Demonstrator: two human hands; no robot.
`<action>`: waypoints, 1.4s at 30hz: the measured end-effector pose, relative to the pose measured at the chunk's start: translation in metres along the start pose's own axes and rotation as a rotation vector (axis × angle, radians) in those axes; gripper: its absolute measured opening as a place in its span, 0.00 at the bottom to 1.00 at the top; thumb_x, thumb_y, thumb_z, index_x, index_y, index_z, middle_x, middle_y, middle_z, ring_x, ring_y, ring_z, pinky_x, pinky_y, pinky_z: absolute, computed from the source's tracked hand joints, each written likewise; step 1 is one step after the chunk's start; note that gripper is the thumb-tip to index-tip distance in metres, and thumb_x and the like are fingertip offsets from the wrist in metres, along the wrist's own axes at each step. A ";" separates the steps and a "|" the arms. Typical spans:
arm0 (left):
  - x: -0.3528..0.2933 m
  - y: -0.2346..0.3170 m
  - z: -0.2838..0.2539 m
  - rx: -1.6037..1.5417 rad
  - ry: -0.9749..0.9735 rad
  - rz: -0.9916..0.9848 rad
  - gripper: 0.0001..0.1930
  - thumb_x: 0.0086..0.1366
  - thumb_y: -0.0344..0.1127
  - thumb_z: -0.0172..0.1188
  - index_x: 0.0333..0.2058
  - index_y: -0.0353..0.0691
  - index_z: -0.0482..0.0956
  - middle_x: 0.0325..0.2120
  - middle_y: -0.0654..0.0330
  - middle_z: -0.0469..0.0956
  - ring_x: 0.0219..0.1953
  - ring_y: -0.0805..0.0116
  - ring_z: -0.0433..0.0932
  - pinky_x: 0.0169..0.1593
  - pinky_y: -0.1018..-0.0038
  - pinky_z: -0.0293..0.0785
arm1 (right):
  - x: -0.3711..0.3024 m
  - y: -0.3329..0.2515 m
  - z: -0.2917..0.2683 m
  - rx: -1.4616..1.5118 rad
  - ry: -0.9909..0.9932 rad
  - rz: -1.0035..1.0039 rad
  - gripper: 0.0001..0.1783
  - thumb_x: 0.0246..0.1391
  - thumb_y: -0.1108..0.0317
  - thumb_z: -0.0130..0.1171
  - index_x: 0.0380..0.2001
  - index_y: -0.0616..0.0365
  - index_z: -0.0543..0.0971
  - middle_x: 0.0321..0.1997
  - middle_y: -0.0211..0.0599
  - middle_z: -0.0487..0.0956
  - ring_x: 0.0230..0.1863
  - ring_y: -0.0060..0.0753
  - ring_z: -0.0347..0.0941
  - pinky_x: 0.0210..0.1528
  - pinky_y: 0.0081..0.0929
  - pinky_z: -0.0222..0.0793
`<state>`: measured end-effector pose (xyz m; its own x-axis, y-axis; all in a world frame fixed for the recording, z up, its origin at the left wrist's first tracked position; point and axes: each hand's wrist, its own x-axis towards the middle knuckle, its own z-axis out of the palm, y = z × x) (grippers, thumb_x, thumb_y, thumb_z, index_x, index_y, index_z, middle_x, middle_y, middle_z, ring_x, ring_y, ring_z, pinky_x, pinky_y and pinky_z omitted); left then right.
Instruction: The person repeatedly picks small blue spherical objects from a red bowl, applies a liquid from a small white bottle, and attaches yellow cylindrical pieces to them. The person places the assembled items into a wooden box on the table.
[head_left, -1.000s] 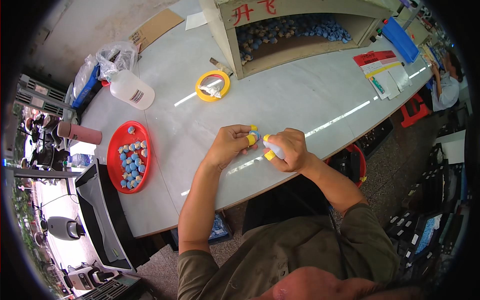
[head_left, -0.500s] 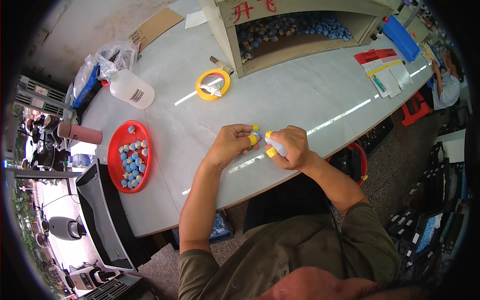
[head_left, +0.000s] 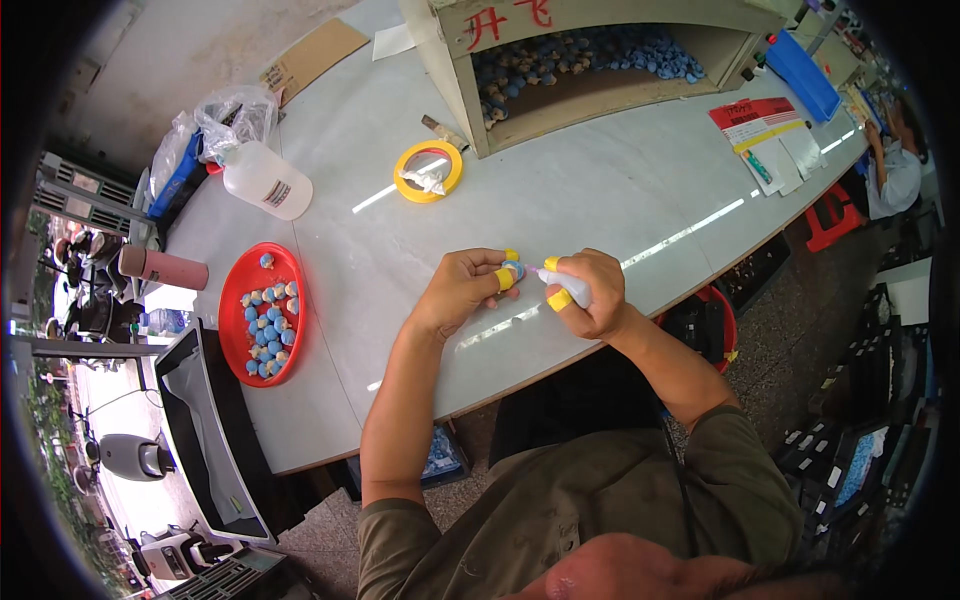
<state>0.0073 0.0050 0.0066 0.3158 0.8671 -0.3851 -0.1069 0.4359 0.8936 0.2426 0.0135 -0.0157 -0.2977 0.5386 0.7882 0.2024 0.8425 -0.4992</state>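
Observation:
Pinched between the thumb and fingers of my left hand (head_left: 452, 294) is a small blue-and-cream figure piece (head_left: 514, 269), partly covered by the fingertips. My right hand (head_left: 601, 292) is closed round a small white squeeze bottle (head_left: 570, 286). Its thin pinkish nozzle points left at the piece, close to its surface; whether the tip touches it I cannot tell. Yellow tape wraps the thumb and a finger on both hands. Similar blue-and-cream pieces lie in a red oval tray (head_left: 228, 330) to the left.
A roll of yellow tape (head_left: 402, 178) lies beyond my hands, near a wooden shelf box (head_left: 460, 90) filled with blue pieces. Farther left stand a white plastic bottle (head_left: 268, 184) and a pink flask (head_left: 165, 268). Red-and-white papers (head_left: 760, 125) lie at the right; another person (head_left: 895, 170) sits beyond.
My right hand has shifted slightly right with the squeeze bottle, so more of its nozzle shows beside the piece. My left hand stays almost in place.

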 end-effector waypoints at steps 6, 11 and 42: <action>-0.002 0.003 -0.003 -0.110 0.022 -0.017 0.21 0.68 0.29 0.65 0.57 0.27 0.75 0.47 0.50 0.83 0.46 0.66 0.85 0.41 0.82 0.82 | -0.006 -0.002 -0.012 0.247 0.139 0.492 0.17 0.59 0.73 0.63 0.49 0.65 0.75 0.39 0.41 0.84 0.37 0.27 0.81 0.40 0.25 0.75; -0.001 0.003 -0.011 -0.245 -0.003 -0.019 0.20 0.69 0.26 0.62 0.58 0.29 0.73 0.52 0.48 0.80 0.52 0.59 0.84 0.48 0.79 0.85 | -0.008 0.023 -0.055 0.271 0.155 0.754 0.20 0.61 0.75 0.62 0.54 0.65 0.71 0.48 0.44 0.83 0.51 0.29 0.80 0.55 0.25 0.72; -0.003 0.002 -0.014 -0.322 0.049 0.017 0.15 0.68 0.30 0.65 0.50 0.37 0.73 0.48 0.52 0.81 0.49 0.63 0.83 0.48 0.74 0.83 | 0.064 0.119 -0.107 -0.572 0.232 0.227 0.11 0.52 0.79 0.64 0.39 0.59 0.78 0.34 0.41 0.79 0.37 0.46 0.77 0.42 0.37 0.73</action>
<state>-0.0069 0.0072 0.0064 0.2670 0.8818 -0.3887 -0.4068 0.4688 0.7841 0.3478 0.1475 0.0142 0.0070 0.6321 0.7748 0.7198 0.5347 -0.4427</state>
